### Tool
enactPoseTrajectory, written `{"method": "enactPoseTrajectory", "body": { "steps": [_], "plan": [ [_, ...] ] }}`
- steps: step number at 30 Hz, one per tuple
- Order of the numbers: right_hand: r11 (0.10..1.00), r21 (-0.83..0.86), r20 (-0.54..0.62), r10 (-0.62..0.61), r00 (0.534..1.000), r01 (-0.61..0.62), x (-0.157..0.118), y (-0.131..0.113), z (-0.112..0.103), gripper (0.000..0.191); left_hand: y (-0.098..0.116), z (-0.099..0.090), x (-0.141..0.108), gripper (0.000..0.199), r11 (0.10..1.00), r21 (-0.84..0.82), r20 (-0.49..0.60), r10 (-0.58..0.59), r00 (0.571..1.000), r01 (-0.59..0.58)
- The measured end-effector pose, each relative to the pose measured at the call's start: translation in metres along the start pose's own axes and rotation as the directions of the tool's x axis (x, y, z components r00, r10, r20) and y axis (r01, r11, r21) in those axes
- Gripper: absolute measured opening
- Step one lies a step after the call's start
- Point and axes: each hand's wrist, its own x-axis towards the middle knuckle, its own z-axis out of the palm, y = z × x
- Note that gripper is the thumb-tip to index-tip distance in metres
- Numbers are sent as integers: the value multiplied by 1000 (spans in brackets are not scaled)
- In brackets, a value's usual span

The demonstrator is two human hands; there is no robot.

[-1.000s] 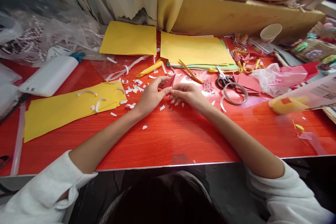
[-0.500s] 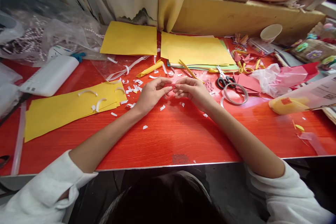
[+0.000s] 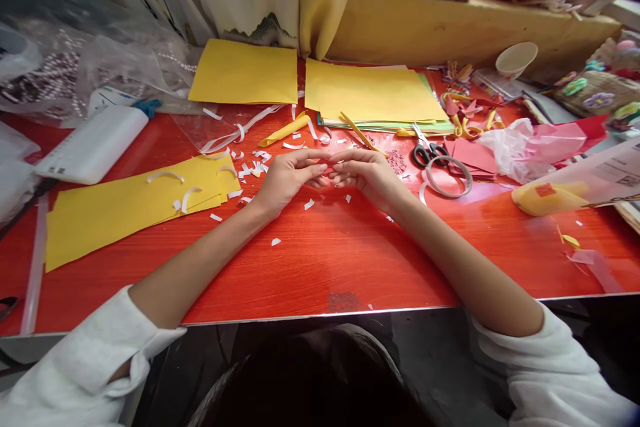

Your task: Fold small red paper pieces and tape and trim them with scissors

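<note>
Red and glossy, the bench [image 3: 320, 260] carries both hands at its middle. Left hand [image 3: 286, 179] and right hand [image 3: 367, 173] meet fingertip to fingertip, each grip pinched nearly closed on a small red paper piece [image 3: 326, 170], mostly hidden between the fingers, raised just off the bench. White paper scraps [image 3: 260, 163] lie scattered round the hands. Toward the person from the hands, the bench is bare to its near edge. Left of the hands lies a yellow sheet [image 3: 125, 203]; beyond them, a stack of yellow sheets [image 3: 370, 93]. Right of the hands sit scissors [image 3: 425, 147] touching a tape ring [image 3: 447, 177]. Far right of the hands, a paper cup [image 3: 516, 60] stands by the wall ledge, contents unseen.
</note>
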Motion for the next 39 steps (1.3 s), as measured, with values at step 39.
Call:
{"method": "enactPoseTrajectory", "body": {
  "steps": [39],
  "plan": [
    [992,12,102,127,987,-129,0,-4,-3,8,-1,1,1,19,999,-10,-20,-37,999,37]
  ]
}}
